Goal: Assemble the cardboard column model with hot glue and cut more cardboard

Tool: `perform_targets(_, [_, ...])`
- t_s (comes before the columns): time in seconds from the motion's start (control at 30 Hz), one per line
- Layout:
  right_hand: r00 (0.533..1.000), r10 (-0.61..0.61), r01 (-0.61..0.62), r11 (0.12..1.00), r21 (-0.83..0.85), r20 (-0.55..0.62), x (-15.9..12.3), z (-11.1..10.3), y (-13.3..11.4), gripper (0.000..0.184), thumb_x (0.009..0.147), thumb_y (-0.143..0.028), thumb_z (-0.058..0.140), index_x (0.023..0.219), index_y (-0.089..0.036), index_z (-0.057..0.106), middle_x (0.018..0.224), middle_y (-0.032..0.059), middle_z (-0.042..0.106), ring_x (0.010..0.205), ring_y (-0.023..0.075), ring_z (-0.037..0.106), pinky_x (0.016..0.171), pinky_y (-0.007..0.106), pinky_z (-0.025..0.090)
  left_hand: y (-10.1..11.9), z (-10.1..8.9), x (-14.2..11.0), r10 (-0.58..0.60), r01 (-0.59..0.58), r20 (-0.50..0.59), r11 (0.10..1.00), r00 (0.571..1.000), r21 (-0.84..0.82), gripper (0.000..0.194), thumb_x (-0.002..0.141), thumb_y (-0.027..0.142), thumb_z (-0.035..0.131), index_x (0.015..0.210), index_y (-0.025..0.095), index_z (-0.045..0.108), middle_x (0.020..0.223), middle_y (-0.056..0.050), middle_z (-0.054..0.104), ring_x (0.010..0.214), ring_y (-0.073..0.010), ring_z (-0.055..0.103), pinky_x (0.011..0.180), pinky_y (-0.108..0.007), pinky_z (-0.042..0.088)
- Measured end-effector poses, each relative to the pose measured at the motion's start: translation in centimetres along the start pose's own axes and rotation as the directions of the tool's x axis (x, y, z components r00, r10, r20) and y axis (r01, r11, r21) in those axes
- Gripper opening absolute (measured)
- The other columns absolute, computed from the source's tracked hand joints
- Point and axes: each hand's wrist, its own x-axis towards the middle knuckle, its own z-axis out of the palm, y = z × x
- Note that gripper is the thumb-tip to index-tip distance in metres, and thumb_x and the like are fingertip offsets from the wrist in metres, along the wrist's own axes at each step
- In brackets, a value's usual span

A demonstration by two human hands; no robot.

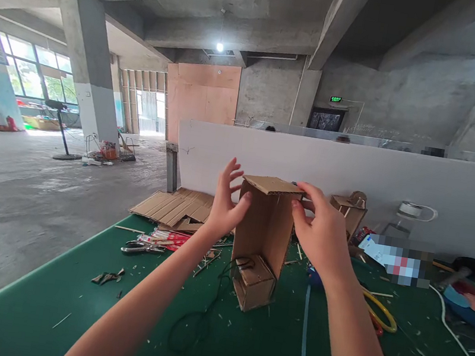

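A tall cardboard box structure stands upright on the green table, with a flat cardboard lid on top and a small cardboard compartment with black wires at its base. My left hand is beside its upper left edge, fingers spread, thumb touching the side wall. My right hand is at the upper right corner, fingers curled and pinching the lid's edge and side wall.
Flat cardboard sheets lie at the table's back left, with pliers and sticks nearby. A black wire trails in front. A second cardboard model, a yellow-handled tool and cables lie right. A white partition runs behind.
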Motion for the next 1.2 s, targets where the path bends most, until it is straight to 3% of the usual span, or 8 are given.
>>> perform_targets(0.1, [0.999, -0.038, 0.038, 0.999, -0.021, 0.0, 0.0, -0.1, -0.3, 0.035, 0.09, -0.022, 0.046, 0.124, -0.021, 0.056, 0.109, 0.012, 0.067, 0.09, 0.0235, 0.068, 0.068, 0.037, 0.06, 1.0, 0.1, -2.1, 0.174, -0.123, -0.163, 0.951, 0.971, 0.283, 0.07, 0.078, 0.031, 0.061, 0.14, 0.026, 0.029, 0.133, -0.013, 0.039, 0.12, -0.0239, 0.046, 0.094, -0.041, 0.046])
perform_targets(0.2, [0.994, -0.108, 0.108, 0.991, -0.081, -0.004, -0.1, -0.1, -0.9, 0.04, 0.091, -0.015, 0.04, 0.128, -0.024, 0.052, 0.131, 0.0143, 0.053, 0.111, 0.0251, 0.06, 0.079, 0.041, 0.058, 2.3, 0.2, -3.6, 0.287, -0.202, -0.132, 0.873, 0.949, 0.444, 0.029, 0.079, 0.027, 0.061, 0.106, 0.021, 0.054, 0.099, -0.008, 0.054, 0.092, -0.0193, 0.055, 0.077, -0.033, 0.048])
perform_targets(0.27, [0.99, -0.138, 0.139, 0.984, -0.108, 0.015, -0.1, 0.0, -1.3, 0.04, 0.091, -0.012, 0.037, 0.127, -0.024, 0.052, 0.136, 0.0146, 0.047, 0.121, 0.0257, 0.054, 0.086, 0.043, 0.056, 3.4, 0.7, -4.0, 0.232, -0.226, 0.038, 0.881, 0.972, 0.416, 0.007, 0.083, 0.026, 0.058, 0.084, 0.02, 0.056, 0.078, -0.002, 0.056, 0.072, -0.0141, 0.055, 0.065, -0.027, 0.045])
perform_targets(0.33, [0.986, -0.163, 0.166, 0.98, -0.107, 0.038, -0.2, 0.0, -1.5, 0.039, 0.091, -0.011, 0.037, 0.125, -0.023, 0.053, 0.134, 0.0137, 0.05, 0.123, 0.0261, 0.053, 0.09, 0.045, 0.054, 4.3, 1.5, -3.8, 0.052, -0.099, 0.138, 0.926, 0.989, 0.363, 0.009, 0.086, 0.029, 0.056, 0.087, 0.02, 0.059, 0.078, -0.002, 0.06, 0.063, -0.0111, 0.054, 0.059, -0.025, 0.044])
perform_targets(0.43, [0.982, -0.179, 0.183, 0.98, -0.08, 0.053, -0.1, -0.1, -1.4, 0.038, 0.092, -0.012, 0.037, 0.124, -0.024, 0.053, 0.128, 0.0107, 0.058, 0.12, 0.026, 0.055, 0.095, 0.049, 0.051, 5.0, 2.9, -3.0, -0.148, 0.121, 0.091, 0.96, 0.985, 0.252, 0.018, 0.084, 0.032, 0.06, 0.097, 0.02, 0.061, 0.087, -0.004, 0.068, 0.069, -0.0129, 0.06, 0.063, -0.026, 0.047])
perform_targets(0.53, [0.983, -0.18, 0.182, 0.981, -0.07, 0.039, -0.1, -0.1, -1.3, 0.033, 0.093, -0.015, 0.038, 0.12, -0.025, 0.055, 0.124, 0.0094, 0.061, 0.115, 0.0256, 0.058, 0.094, 0.047, 0.051, 4.9, 3.8, -2.2, -0.233, 0.225, 0.065, 0.969, 0.97, 0.105, 0.012, 0.084, 0.028, 0.059, 0.089, 0.018, 0.064, 0.084, -0.004, 0.07, 0.073, -0.0146, 0.063, 0.067, -0.027, 0.048])
perform_targets(0.73, [0.981, -0.187, 0.191, 0.973, -0.131, 0.044, 0.0, -0.1, -1.2, 0.031, 0.095, -0.016, 0.036, 0.118, -0.026, 0.056, 0.118, 0.009, 0.062, 0.11, 0.0254, 0.06, 0.093, 0.046, 0.051, 4.4, 4.3, -2.1, -0.271, 0.272, 0.048, 0.962, 0.961, -0.006, 0.013, 0.084, 0.028, 0.058, 0.085, 0.017, 0.065, 0.081, -0.003, 0.07, 0.07, -0.014, 0.062, 0.065, -0.026, 0.047])
perform_targets(1.2, [0.971, -0.234, 0.238, 0.965, -0.112, 0.046, 0.2, 0.0, -1.1, 0.029, 0.093, -0.011, 0.038, 0.113, -0.024, 0.055, 0.114, 0.0092, 0.062, 0.108, 0.0237, 0.059, 0.092, 0.043, 0.05, 4.2, 5.1, -2.3, -0.272, 0.273, 0.027, 0.961, 0.962, -0.039, 0.012, 0.083, 0.027, 0.058, 0.084, 0.016, 0.063, 0.077, -0.002, 0.066, 0.064, -0.0115, 0.055, 0.06, -0.025, 0.042])
